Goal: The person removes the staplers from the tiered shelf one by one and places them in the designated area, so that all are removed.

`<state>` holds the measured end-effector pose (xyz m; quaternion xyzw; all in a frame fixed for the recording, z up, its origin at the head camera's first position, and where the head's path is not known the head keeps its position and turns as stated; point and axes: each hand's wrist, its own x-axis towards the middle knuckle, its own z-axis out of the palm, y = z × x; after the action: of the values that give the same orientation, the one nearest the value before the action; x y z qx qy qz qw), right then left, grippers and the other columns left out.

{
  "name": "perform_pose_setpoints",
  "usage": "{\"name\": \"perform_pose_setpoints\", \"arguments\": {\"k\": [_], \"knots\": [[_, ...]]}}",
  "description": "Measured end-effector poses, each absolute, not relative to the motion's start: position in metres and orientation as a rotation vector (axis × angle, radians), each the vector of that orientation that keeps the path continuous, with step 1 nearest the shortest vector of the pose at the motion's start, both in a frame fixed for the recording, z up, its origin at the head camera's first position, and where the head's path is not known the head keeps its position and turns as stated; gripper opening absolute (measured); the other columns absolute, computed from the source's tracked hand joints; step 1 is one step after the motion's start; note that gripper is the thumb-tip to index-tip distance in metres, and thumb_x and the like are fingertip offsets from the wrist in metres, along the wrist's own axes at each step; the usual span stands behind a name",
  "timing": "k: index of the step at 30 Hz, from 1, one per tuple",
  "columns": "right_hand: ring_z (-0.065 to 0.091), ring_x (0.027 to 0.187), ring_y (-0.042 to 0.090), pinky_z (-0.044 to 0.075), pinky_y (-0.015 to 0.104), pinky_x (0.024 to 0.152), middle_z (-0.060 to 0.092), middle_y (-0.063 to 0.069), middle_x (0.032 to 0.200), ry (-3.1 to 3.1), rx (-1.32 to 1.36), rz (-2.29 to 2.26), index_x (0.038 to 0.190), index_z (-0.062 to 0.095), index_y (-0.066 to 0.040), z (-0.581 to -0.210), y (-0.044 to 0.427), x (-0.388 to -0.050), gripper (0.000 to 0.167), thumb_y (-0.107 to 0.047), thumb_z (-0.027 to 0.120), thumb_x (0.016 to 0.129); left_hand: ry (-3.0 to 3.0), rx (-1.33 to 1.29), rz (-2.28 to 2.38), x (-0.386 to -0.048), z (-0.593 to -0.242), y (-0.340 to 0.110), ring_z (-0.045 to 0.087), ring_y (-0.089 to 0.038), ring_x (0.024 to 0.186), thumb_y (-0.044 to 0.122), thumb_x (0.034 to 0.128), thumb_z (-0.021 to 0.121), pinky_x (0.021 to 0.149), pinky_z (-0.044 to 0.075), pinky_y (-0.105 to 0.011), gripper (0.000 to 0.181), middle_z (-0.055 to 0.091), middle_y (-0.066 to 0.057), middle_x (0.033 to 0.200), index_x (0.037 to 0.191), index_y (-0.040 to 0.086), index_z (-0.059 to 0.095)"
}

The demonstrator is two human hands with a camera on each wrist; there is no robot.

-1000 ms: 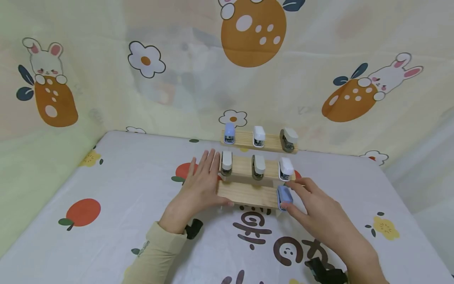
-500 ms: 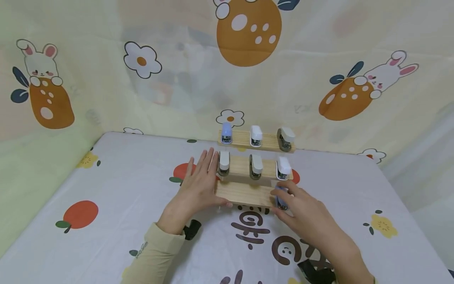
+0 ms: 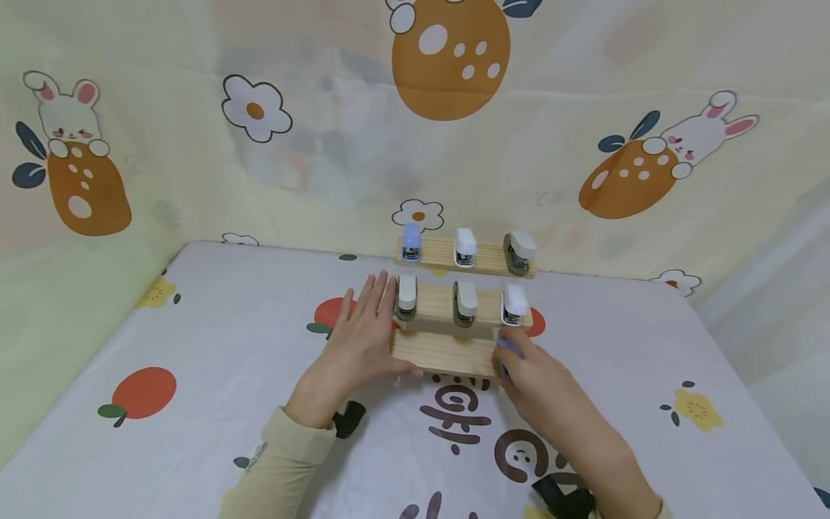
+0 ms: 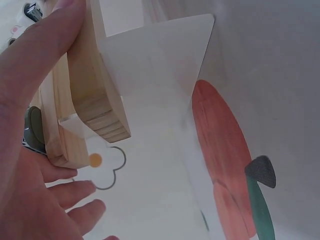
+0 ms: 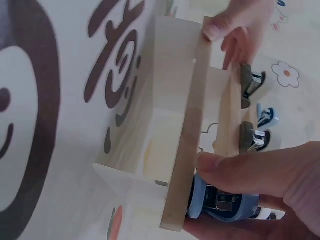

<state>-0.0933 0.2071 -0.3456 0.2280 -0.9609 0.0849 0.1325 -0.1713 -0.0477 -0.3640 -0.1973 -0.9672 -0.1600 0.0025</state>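
Note:
In the head view, my right hand (image 3: 541,382) grips a small blue stapler (image 3: 509,347) at the right end of the front wooden board (image 3: 447,353). The right wrist view has thumb and fingers on either side of this stapler (image 5: 225,202), its base against the board (image 5: 187,135). My hand covers much of it. My left hand (image 3: 357,339) lies with straight fingers along the stand's left end, its thumb touching the front board's edge. In the left wrist view, the left hand's thumb (image 4: 42,45) presses on that board (image 4: 97,95), fingers extended beside the middle board.
The middle board (image 3: 434,308) bears two white-and-grey staplers (image 3: 406,295) and a white one (image 3: 514,301). On the back board (image 3: 437,252) stand a blue stapler (image 3: 411,241), a white one (image 3: 465,245) and a grey-and-white one (image 3: 520,252). A patterned cloth (image 3: 214,404) covers the table.
My right hand has moved left and closed around the blue stapler, which is now mostly hidden. The left hand stays on the stand. The head view has shifted slightly.

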Motion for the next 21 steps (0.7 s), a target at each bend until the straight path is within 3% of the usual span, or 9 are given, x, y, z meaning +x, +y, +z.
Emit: {"name": "perform_pose_setpoints", "arguments": {"k": [9,16,21], "knots": [[0.069,0.091,0.029,0.059,0.037,0.071,0.057,0.015,0.124,-2.752,0.710,0.211,0.099,0.069,0.000,-0.346,0.206,-0.094,0.030,0.004,0.083,0.072,-3.048,-0.609,-0.487,-0.171,-0.364,-0.048,0.002,-0.030,0.156,0.068,0.0590,0.085,0.126,0.002,-0.053,0.143,0.002,-0.011,0.168,0.159,0.006,0.004],[0.069,0.098,0.029,0.060,0.037,0.070,0.055,0.014,0.131,-2.808,0.739,0.249,0.107,0.070,-0.002,-0.337,0.211,-0.091,0.034,0.000,0.082,0.076,-3.053,-0.609,-0.487,-0.170,-0.363,-0.047,0.003,-0.031,0.156,0.067,0.0586,0.085,0.126,0.002,-0.053,0.142,0.003,-0.011,0.168,0.159,0.005,0.006],[0.069,0.091,0.025,0.059,0.031,0.065,0.055,0.012,0.132,-2.774,0.812,0.303,0.110,0.070,-0.004,-0.330,0.219,-0.088,0.035,0.000,0.081,0.077,-3.041,-0.614,-0.489,-0.171,-0.363,-0.048,0.004,-0.030,0.156,0.067,0.0580,0.085,0.126,0.002,-0.053,0.143,0.005,-0.011,0.168,0.159,0.005,0.007]]}}
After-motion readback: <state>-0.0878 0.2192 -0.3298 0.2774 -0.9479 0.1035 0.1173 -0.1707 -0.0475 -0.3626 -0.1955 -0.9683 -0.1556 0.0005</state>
